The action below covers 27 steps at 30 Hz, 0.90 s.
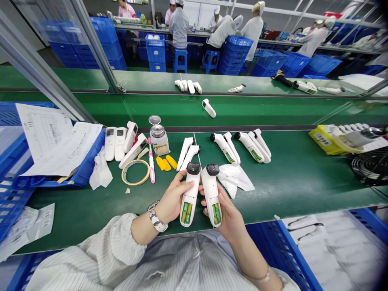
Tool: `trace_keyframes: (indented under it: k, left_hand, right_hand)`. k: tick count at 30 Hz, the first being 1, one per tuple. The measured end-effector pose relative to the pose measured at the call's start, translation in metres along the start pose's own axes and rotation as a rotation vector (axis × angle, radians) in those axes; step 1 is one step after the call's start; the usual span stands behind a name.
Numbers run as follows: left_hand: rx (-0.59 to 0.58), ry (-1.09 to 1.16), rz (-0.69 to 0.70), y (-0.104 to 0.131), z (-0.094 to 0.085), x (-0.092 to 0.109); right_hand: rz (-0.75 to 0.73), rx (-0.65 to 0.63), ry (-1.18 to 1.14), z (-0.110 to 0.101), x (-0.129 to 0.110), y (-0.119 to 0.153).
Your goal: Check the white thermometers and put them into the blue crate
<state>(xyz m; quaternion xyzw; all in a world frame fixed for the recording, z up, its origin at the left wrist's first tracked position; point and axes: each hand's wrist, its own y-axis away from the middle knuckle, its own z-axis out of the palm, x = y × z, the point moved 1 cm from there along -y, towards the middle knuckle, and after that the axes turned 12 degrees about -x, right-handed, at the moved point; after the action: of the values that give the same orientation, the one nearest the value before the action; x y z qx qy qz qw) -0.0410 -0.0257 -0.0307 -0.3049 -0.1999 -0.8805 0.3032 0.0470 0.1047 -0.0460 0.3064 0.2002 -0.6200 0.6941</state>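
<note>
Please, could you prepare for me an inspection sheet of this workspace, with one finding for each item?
Surface: green worktop, with several groups of things on it.
Job's things: left device and right device, both white, with green batteries showing in their open compartments; similar white devices lie around.
Clutter: tape roll, pink-and-white brush, jar, yellow pieces, white cloth.
Hands: left hand holds the left device; right hand holds the right device.
Cables: thin dark cord near the fan; where it leads cannot be seen.
Surroundings: co-workers and stacked blue crates beyond the worktop.
</note>
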Motion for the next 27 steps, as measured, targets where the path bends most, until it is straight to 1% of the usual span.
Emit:
trace_keyframes:
  k: [2, 3, 7, 9, 13, 17, 23, 27]
  left_hand:
    - [0.0, 0.043, -0.011, -0.0009, -0.0008, 0.0008]
    - [-0.021, 0.07, -0.024, -0.0014, -0.0009, 0.0015]
    - [-0.163, 0.183, -0.097, -0.0025, 0.0005, 0.0053]
    - [-0.189, 0.215, -0.1, -0.0029, 0.001, 0.0068]
    - [-0.142, 0.19, -0.067, -0.004, -0.0004, 0.0061]
    - [-0.086, 0.131, -0.046, -0.0041, -0.0027, 0.0034]
    - [-0.095, 0.059, -0.027, -0.0024, -0.0028, 0.0028]
    - [-0.092, 0.023, -0.018, -0.0024, 0.0, 0.0042]
  right_hand:
    - [-0.002, -0.006, -0.038, 0.0017, -0.0005, -0.0004]
    - [0.002, -0.002, -0.053, 0.0025, -0.0008, -0.0007]
    - [0.026, 0.034, -0.016, 0.003, -0.0023, -0.0003]
    - [0.019, 0.03, 0.005, 0.002, -0.0036, 0.0006]
    - [-0.05, -0.005, 0.014, -0.0001, -0.0067, 0.0023]
    - [-0.093, 0.048, 0.08, -0.0024, -0.0084, 0.0021]
    - [-0.074, 0.074, 0.207, -0.0005, -0.006, -0.0002]
    - [-0.086, 0.068, 0.221, 0.0015, -0.0042, 0.0001]
